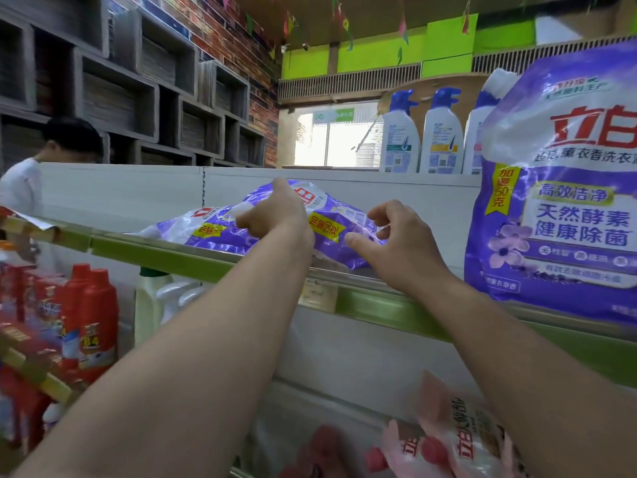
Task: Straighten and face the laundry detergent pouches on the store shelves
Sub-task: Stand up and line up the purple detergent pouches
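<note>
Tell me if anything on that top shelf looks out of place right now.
Yes. Two purple pouches lie slumped flat on the shelf, labels tilted, while the pouch to their right stands upright facing out. The left hand grips the upper one; the right hand hovers at its lower edge.

— Views on my feed?
— One: head-worn, wide-angle, facing forward and slightly up along both forearms.
— Range?
— Close. The green-edged shelf (213,260) crosses mid-frame at arm's reach; the upright purple pouch (558,201) fills my right edge.
— Background?
— Brick wall and ceiling at the top, lower shelves at the bottom. No second view overlaps.
</note>
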A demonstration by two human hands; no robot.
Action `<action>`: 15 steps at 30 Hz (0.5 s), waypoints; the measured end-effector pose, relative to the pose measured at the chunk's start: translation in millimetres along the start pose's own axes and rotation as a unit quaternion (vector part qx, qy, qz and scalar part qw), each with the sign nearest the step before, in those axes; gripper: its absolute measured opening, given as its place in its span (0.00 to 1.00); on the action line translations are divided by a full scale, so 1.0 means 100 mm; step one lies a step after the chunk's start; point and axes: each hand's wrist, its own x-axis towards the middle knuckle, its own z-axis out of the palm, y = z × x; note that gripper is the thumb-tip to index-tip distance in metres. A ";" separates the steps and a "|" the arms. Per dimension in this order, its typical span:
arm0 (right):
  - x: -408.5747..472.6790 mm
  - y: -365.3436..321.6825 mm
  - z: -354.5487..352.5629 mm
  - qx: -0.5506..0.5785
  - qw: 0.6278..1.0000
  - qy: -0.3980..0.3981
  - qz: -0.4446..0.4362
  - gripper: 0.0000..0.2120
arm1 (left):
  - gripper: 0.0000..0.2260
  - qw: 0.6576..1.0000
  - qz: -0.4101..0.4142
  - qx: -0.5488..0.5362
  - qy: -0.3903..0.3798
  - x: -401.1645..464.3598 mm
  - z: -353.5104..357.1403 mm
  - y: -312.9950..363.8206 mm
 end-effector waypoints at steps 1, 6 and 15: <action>0.00 0.00 0.00 0.001 1.000 0.000 0.001 0.21 | 0.27 1.000 -0.005 -0.003 0.001 -0.02 0.02 0.00; -0.01 0.02 0.00 0.011 1.000 0.017 0.011 0.20 | 0.25 0.999 0.000 0.027 -0.022 0.06 0.01 -0.11; 0.00 0.03 0.00 0.011 0.999 0.023 0.022 0.19 | 0.33 0.992 0.056 0.056 -0.096 -0.08 0.10 -0.34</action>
